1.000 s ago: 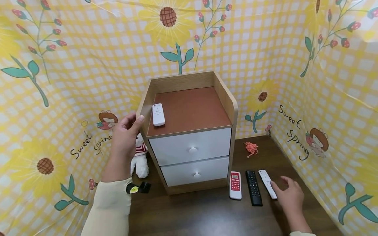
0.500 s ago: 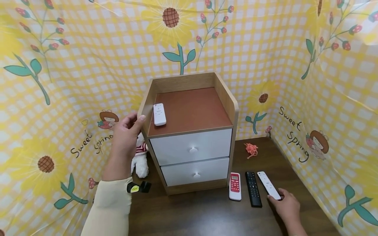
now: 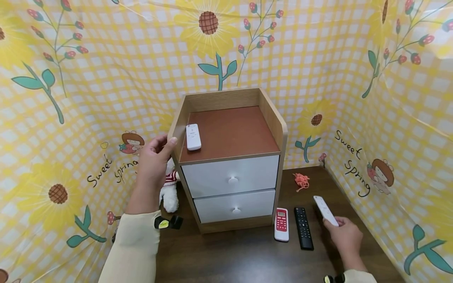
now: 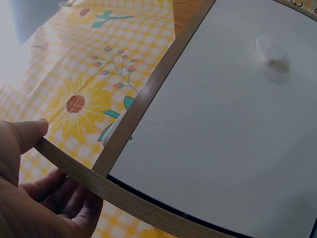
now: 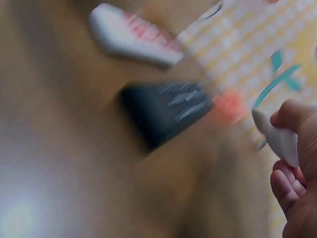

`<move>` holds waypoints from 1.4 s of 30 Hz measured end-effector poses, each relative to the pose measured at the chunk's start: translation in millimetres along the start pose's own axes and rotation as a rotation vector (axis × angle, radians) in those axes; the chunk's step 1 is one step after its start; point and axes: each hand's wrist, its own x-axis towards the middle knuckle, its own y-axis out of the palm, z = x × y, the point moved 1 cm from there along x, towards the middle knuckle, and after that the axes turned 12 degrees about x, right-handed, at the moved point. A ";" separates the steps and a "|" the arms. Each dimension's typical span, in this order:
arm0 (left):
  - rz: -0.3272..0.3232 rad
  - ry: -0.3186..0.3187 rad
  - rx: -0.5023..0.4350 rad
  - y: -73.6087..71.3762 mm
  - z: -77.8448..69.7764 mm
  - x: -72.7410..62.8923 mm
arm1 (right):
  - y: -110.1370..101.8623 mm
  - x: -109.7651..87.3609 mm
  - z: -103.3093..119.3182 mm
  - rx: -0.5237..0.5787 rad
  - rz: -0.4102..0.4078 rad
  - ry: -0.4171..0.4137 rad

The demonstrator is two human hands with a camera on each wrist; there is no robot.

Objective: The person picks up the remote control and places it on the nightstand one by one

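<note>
From here I see the right hand (image 3: 346, 236) pinching a white remote (image 3: 325, 211) at its near end, thumb and fingers closed firmly about it. It's held over the right side of the dark table (image 3: 226, 257), to the right of the black remote (image 3: 304, 228). Its long axis runs from near right to far left, free end pointing far and left, leaning further left than the black one. My left hand (image 3: 153, 161) grips the cabinet's (image 3: 233, 131) left wall, thumb and curled fingers on opposite sides.
</note>
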 end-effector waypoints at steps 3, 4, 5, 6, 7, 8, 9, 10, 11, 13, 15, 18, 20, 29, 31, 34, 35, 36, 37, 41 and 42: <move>0.000 -0.006 0.016 -1.8 -0.8 -0.4 | -11.9 15.0 34.5 0.042 -0.013 0.002; 0.002 -0.007 0.018 -2.3 -1.1 -0.6 | -16.9 20.6 47.7 0.047 -0.010 -0.001; 0.003 -0.007 0.018 -2.7 -1.5 -1.0 | -21.9 26.0 61.0 0.049 -0.005 -0.001; 0.004 -0.009 0.024 -3.0 -1.6 -1.0 | -26.9 31.6 74.2 0.054 -0.001 -0.001; 0.005 -0.009 0.028 -3.3 -1.7 -1.1 | -31.8 37.0 87.4 0.053 -0.001 -0.006; 0.007 -0.011 0.034 -3.6 -1.8 -1.4 | -37.0 42.4 100.8 0.049 -0.004 -0.014; 0.010 -0.013 0.038 -3.7 -2.0 -1.8 | -42.5 47.8 114.0 0.048 -0.006 -0.021; 0.011 -0.014 0.045 -3.8 -2.1 -2.0 | -47.5 52.7 126.7 0.047 -0.019 -0.037; 0.012 -0.015 0.049 -3.8 -2.2 -2.2 | -52.4 56.6 139.3 0.054 -0.028 -0.046; 0.017 -0.021 0.052 -3.3 -2.3 -2.3 | -63.1 62.9 164.2 0.065 -0.048 -0.062; 0.019 -0.025 0.050 -2.8 -2.2 -2.0 | -73.2 67.1 188.7 0.073 -0.064 -0.075; 0.016 -0.030 0.055 -2.5 -1.9 -1.7 | -85.8 69.4 223.6 0.094 -0.069 -0.085; 0.012 -0.029 0.062 -3.0 -1.7 -1.4 | -92.0 69.5 246.3 0.116 -0.067 -0.093; 0.019 -0.024 0.061 -5.1 -2.7 0.1 | -102.6 58.6 335.4 0.169 -0.060 -0.211; 0.022 -0.024 0.062 -4.7 -3.6 -0.1 | -101.8 54.6 352.2 0.187 -0.054 -0.244; 0.020 -0.028 0.066 -4.4 -4.4 -0.9 | -97.7 44.7 378.0 0.204 -0.059 -0.310; 0.019 -0.028 0.065 -4.3 -4.5 -1.0 | -95.9 40.1 387.1 0.212 -0.060 -0.338; 0.016 -0.028 0.065 -4.3 -4.2 -0.9 | -93.0 35.4 396.1 0.215 -0.067 -0.363; 0.013 -0.027 0.064 -4.4 -3.8 -0.7 | -90.0 30.4 404.8 0.213 -0.067 -0.386; 0.007 -0.026 0.057 -4.3 -2.6 -0.5 | -74.1 10.3 434.6 0.209 -0.028 -0.460; 0.008 -0.029 0.058 -4.1 -2.2 -0.6 | -67.8 6.3 440.0 0.206 -0.014 -0.474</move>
